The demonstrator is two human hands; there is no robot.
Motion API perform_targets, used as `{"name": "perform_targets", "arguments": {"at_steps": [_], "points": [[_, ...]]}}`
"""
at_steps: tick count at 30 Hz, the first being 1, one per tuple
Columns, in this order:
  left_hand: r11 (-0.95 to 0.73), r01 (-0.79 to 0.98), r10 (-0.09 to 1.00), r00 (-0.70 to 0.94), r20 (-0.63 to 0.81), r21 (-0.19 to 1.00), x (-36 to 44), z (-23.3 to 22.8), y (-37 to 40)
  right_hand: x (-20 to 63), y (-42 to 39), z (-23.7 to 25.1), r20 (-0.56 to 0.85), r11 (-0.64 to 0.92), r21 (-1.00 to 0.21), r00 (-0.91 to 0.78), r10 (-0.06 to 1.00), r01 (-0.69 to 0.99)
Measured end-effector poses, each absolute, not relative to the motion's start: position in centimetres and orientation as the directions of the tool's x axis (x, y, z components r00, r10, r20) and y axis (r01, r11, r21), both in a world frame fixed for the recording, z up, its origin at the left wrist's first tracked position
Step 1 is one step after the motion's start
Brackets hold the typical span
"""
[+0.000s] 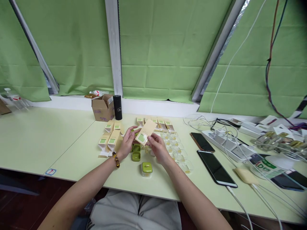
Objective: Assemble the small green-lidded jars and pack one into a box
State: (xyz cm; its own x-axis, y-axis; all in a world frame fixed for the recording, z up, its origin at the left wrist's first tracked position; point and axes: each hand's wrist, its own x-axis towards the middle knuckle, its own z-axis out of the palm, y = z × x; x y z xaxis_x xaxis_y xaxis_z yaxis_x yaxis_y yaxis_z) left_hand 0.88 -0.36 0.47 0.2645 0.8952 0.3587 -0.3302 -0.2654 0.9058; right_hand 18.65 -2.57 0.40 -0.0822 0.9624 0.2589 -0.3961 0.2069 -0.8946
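Both hands, left hand (128, 140) and right hand (157, 147), pinching one small carton (145, 132), filled cartons (109, 138) beside, green-lidded jar (146, 168) and empty cups (178, 152) below, unpacked.

Small carton (145, 133) between both hands (144, 145)

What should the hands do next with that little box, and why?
Probably open the end flap of the little box. Both the left hand and the right hand hold it above the table, and a green-lidded jar sits just below, still outside any box.
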Motion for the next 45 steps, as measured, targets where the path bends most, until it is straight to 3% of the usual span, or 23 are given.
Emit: {"name": "perform_targets", "arguments": {"at_steps": [9,26,36,45], "points": [[-0.500,-0.178,0.783,0.324,0.530,0.848,0.7,-0.4,-0.5,18.9,-2.3,0.3,0.197,0.170,-0.871,-0.011,0.980,-0.460],[-0.481,-0.228,0.804,0.270,0.530,0.846,0.8,-0.2,-0.3,18.2,-2.5,0.0,0.222,0.207,-0.901,0.003,0.975,-0.380],[-0.566,-0.158,0.767,0.258,0.587,0.809,0.9,-0.1,-0.4,18.6,-2.6,0.4,0.154,0.132,-0.884,-0.013,0.988,-0.449],[-0.608,0.058,0.790,0.147,0.595,0.792,1.2,0.1,-1.0,18.7,-2.4,0.4,0.136,0.123,-0.872,0.007,0.991,-0.474]]}}
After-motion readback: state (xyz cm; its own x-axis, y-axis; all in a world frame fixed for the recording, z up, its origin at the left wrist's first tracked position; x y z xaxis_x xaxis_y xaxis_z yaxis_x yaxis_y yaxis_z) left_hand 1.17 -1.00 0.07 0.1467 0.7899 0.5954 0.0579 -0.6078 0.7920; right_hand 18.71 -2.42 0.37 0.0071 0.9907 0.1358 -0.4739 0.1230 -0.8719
